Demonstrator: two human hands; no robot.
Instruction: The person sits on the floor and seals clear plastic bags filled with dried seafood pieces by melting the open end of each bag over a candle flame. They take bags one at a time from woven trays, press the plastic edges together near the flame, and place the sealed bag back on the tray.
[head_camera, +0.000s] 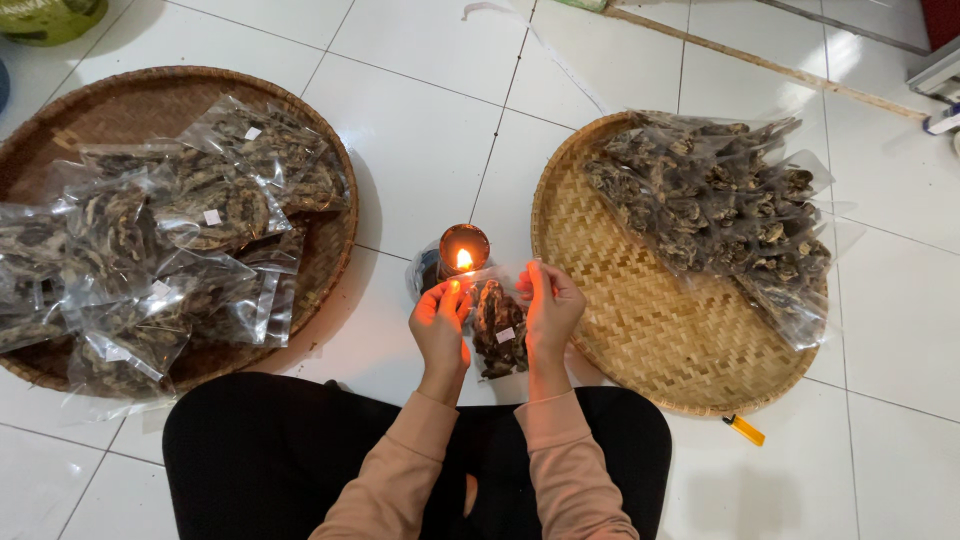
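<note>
Bag (498, 335) of dried pieces hangs at lower centre, its top edge stretched level beside the candle (463, 250) flame so the plastic meets the heat. Your left hand (440, 325) and right hand (549, 310) each pinch a corner. More bags fill the left tray (60, 110); another pile sits on the right tray (650, 330).

Left hand (440, 325) and right hand (550, 310) raised side by side, fingers pinched upward, forearms angled inward from below.

candle (464, 250) between trays | left tray (60, 120), right tray (640, 330) hold bags
</note>
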